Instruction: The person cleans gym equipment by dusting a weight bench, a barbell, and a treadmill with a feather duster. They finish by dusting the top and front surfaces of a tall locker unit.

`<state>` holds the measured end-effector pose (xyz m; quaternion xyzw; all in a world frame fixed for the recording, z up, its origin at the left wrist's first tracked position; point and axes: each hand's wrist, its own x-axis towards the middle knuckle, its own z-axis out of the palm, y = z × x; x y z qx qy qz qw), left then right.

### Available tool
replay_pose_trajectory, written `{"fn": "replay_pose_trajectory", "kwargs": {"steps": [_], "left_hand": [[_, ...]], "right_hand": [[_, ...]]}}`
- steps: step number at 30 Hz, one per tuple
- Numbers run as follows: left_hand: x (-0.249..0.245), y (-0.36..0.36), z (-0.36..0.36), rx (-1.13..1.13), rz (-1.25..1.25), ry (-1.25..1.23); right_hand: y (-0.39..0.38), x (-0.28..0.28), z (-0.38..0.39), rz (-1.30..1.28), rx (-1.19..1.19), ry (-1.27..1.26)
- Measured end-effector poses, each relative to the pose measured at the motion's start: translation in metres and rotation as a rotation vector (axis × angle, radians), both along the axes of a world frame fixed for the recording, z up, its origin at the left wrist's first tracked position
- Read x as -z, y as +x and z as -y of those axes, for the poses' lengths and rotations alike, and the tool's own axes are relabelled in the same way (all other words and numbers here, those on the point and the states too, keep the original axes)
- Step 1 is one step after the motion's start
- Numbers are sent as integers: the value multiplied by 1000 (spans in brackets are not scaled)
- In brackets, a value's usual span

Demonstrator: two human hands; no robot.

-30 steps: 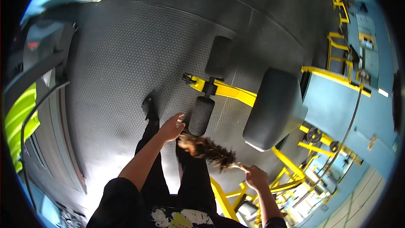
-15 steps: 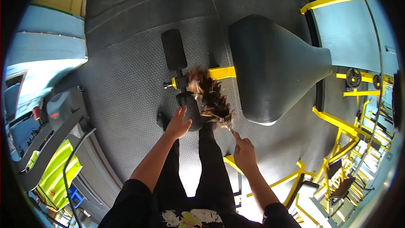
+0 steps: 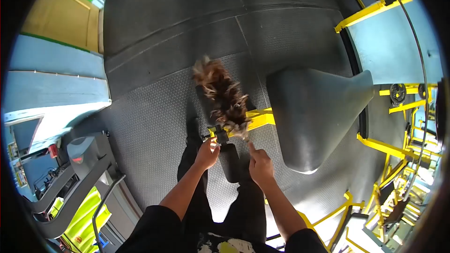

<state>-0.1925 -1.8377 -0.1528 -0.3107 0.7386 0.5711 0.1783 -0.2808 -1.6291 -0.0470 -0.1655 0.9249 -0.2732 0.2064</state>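
My right hand [image 3: 261,165] is closed around the handle of a brown feather duster [image 3: 221,94]. The duster's feathers lie over the far foam roller and beside the yellow bar [image 3: 260,119] of a gym bench. At the bar's end, my left hand [image 3: 206,153] is at the black joint [image 3: 219,135] with its fingers bent; whether they grip it is hard to tell. The near foam roller [image 3: 229,163] lies between my two hands. To the right is the bench's large black padded seat [image 3: 316,117].
A treadmill [image 3: 89,159] with a lime-green cloth [image 3: 89,218] stands at the left. Yellow gym frames [image 3: 393,147] and a weight plate [image 3: 398,93] are at the right. Black textured matting [image 3: 154,107] covers the floor. A wooden door [image 3: 63,16] is at the upper left.
The view has shifted, and the bench appears lower. The duster has moved from the near roller and joint to the far roller. My left hand has gone from above the near roller to the joint.
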Motion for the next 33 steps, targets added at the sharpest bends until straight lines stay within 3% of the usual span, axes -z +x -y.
{"fn": "replay_pose_trajectory", "kwargs": {"steps": [2,4,6,8,10,11,15,17,19,20,21,22,23,25,28,30,31,32,33], "left_hand": [[16,-10,25,-46,-91,-101],[30,-13,57,133,-29,-206],[19,-30,77,-79,-165,-153],[5,-52,101,-76,-27,7],[5,-67,118,103,-110,-93],[4,-76,123,155,-146,-75],[-13,-113,128,364,-115,-130],[-12,-123,125,572,-76,-274],[-7,-124,123,633,-84,-321],[-4,-124,122,689,-88,-385],[-2,-125,124,694,-88,-377],[-2,-125,126,702,-97,-369],[-1,-124,127,710,-106,-359],[6,-121,129,723,-136,-359],[11,-118,133,742,-162,-374],[9,-117,137,782,-172,-379],[9,-121,138,794,-162,-383],[9,-120,138,809,-147,-382],[12,-118,139,790,-192,-377]], "right_hand": [[-7,-24,23,109,-149,181],[-14,-34,42,206,-276,363],[-18,-38,52,126,-76,379],[-18,-36,60,188,-59,453],[-19,-30,66,145,61,401],[-31,-31,64,69,58,253],[-76,-8,66,150,106,420],[-101,20,60,558,-214,684],[-126,68,39,685,-323,762],[-137,82,41,556,-292,843],[-153,99,53,575,-115,1037],[-162,104,67,462,97,1006],[-156,153,28,332,97,892],[-194,165,46,647,-178,982],[-191,201,46,429,40,998],[-193,223,45,492,149,1101],[-194,228,41,392,-65,1029],[-208,242,34,495,-246,1072],[-209,238,37,415,-193,1078]]}}
